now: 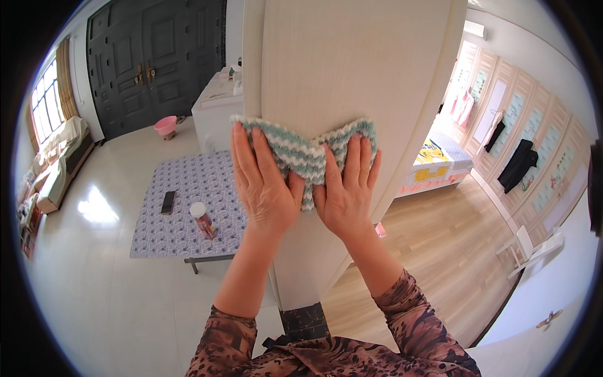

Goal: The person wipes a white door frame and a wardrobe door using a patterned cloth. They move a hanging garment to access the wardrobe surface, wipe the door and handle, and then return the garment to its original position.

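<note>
A knitted-looking cloth with green and white stripes (297, 153) lies spread against a pale wood-grain panel (348, 66) of a door surround. My left hand (266, 191) presses flat on the cloth's left half, fingers pointing up. On its right half rests my right hand (346, 188), fingers also upward and slightly spread. The thumbs are close together near the lower middle, where the cloth is bunched and a corner hangs down. The palms hide part of the cloth.
Left of the panel stands a low table with a patterned cover (160, 235), bearing a phone (168, 202) and a white-capped container (202, 220). A pink basin (166, 126) sits near dark double doors (141, 70). To the right are a bed (438, 165) and a white chair (523, 249).
</note>
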The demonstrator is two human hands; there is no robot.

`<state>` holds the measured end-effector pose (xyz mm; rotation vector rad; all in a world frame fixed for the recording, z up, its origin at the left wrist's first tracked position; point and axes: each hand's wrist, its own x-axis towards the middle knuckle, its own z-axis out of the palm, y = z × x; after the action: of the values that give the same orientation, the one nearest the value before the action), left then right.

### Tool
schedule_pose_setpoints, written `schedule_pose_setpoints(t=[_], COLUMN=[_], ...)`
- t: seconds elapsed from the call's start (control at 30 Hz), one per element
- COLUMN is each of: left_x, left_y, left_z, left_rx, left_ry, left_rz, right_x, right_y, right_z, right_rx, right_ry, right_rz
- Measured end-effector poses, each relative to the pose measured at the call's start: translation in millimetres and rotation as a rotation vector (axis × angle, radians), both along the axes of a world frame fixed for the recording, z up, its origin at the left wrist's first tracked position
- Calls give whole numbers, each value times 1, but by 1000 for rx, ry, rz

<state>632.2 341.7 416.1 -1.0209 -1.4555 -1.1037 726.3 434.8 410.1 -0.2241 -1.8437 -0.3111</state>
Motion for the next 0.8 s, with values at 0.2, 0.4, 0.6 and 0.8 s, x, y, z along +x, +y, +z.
schedule_pose_setpoints(t=[0.2,0.4,0.6,0.8], left_x=[-14,-12,-16,-23], left_y=[0,-4,-11,-19], left_z=[36,13,-82,-154], left_rx=[79,-7,-65,-182], left_ry=[67,19,-16,-16], left_rz=[-107,-156,-258,-369], right_x=[-8,-16,-11,-9], right_y=[-3,-12,-26,-55], right_z=[32,8,-81,-142], right_rx=[2,-57,-66,-290], right_ry=[58,24,-117,-160], right_rz=[10,-32,-112,-150])
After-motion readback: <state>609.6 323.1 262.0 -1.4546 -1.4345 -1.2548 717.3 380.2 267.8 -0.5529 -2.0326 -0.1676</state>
